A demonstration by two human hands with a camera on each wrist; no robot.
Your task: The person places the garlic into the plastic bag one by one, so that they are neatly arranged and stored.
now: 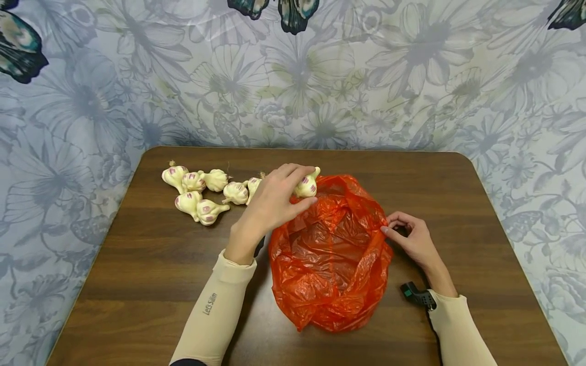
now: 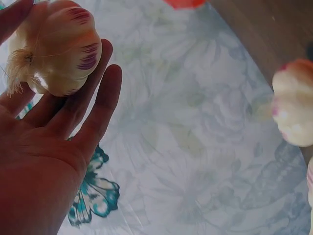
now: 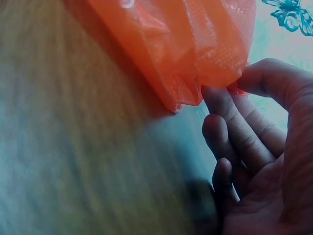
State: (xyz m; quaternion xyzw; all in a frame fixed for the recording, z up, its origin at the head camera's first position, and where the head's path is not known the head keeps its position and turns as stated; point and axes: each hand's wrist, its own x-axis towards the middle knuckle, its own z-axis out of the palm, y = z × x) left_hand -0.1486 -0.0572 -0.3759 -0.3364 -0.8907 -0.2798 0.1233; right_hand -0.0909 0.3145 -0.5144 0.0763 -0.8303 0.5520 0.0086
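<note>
My left hand (image 1: 276, 195) holds a garlic bulb (image 1: 308, 186) at the far left rim of an orange plastic bag (image 1: 331, 254). In the left wrist view the bulb (image 2: 58, 46) lies against the curled fingers, its root tuft toward the palm and the thumb at its upper side. The bag sits with its mouth spread wide, facing up. At its right rim my right hand (image 1: 412, 239) pinches the plastic between thumb and fingers. The right wrist view shows the bag's edge (image 3: 195, 58) gripped there, with the other fingers loosely curled below.
Several garlic bulbs (image 1: 208, 211) lie in a cluster on the left back part of the brown wooden table (image 1: 137, 284); one is partly hidden by the left hand. Behind the table's back edge hangs a floral wall covering (image 1: 320, 91). A black wrist camera (image 1: 417, 295) sits by the right sleeve.
</note>
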